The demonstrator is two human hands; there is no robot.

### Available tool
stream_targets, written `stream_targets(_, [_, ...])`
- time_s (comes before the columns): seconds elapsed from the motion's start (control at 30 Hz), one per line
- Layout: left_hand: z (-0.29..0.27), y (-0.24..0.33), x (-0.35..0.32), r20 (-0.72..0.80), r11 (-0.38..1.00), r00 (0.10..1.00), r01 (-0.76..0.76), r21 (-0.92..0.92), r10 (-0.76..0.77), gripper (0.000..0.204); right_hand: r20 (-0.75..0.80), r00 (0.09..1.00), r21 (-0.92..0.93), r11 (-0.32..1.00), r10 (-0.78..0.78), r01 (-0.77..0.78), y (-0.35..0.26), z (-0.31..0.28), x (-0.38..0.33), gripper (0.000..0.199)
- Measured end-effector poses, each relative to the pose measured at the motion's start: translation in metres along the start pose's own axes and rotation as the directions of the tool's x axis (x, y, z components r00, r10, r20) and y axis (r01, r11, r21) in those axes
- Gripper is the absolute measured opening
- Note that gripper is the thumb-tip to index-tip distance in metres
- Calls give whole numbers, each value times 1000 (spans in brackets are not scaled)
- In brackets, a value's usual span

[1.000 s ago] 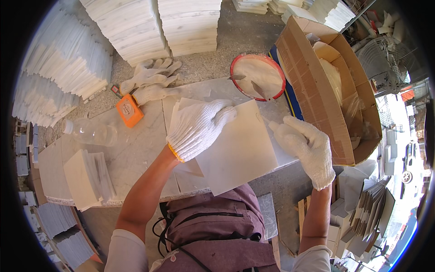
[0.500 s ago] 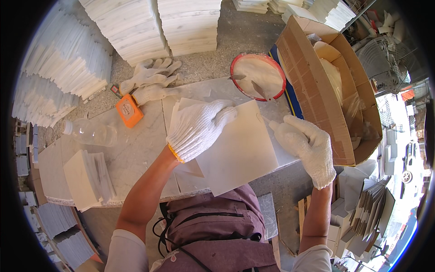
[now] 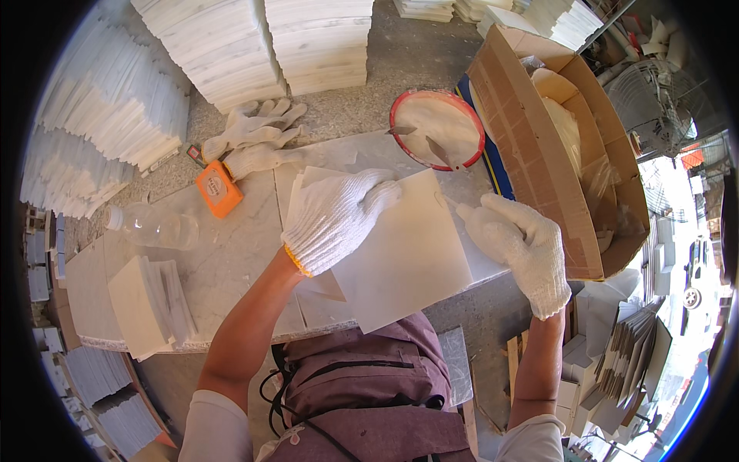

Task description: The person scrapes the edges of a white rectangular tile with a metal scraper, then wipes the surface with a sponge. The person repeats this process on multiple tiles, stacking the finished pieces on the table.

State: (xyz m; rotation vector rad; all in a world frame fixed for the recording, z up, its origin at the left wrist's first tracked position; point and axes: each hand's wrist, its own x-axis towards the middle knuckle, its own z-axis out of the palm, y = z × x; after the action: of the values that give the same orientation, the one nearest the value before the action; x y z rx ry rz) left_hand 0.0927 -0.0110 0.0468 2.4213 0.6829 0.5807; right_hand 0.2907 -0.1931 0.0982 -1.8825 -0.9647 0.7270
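Note:
A thin, square off-white tile (image 3: 412,254) lies at an angle, its near corner past the table's front edge and over my apron. My left hand (image 3: 339,209), in a white knit glove with an orange cuff, is closed over the tile's far left side, thumb and fingers drawn together at its edge. Other pale tiles show partly from under that hand. Right of the tile, my gloved right hand (image 3: 523,250) hovers with fingers stretched and apart, nothing visible in it. Beyond sits a red-rimmed bowl (image 3: 435,127) of white paste, with a metal blade in it.
An orange tape measure (image 3: 219,189), spare white gloves (image 3: 254,135) and a clear plastic bottle (image 3: 158,227) lie at the left. A small tile stack (image 3: 142,304) leans near the front left. A large cardboard box (image 3: 531,154) bounds the right; tall tile stacks (image 3: 319,46) stand behind.

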Motion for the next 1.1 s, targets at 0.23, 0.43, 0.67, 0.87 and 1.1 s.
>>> stream_targets(0.23, [1,-2,1,29,1000,1000,6,14,-6,26,-11,1000,21,999,29,-28,-3,1,0,36])
stream_targets(0.43, [3,-6,-1,23,1000,1000,-6,27,5,26,-13,999,17,999,32,-32,-3,1,0,36])
stream_targets(0.67, [3,-6,-2,18,1000,1000,-16,18,15,25,-18,999,23,999,47,-47,-5,2,-1,36])
stream_targets(0.87, [-4,4,3,71,999,996,47,18,-48,26,-13,1000,172,985,24,-22,3,-1,-5,46])
stream_targets(1.1, [-4,5,2,80,991,990,117,-61,-112,35,-33,998,629,777,48,-17,64,2,-36,57])
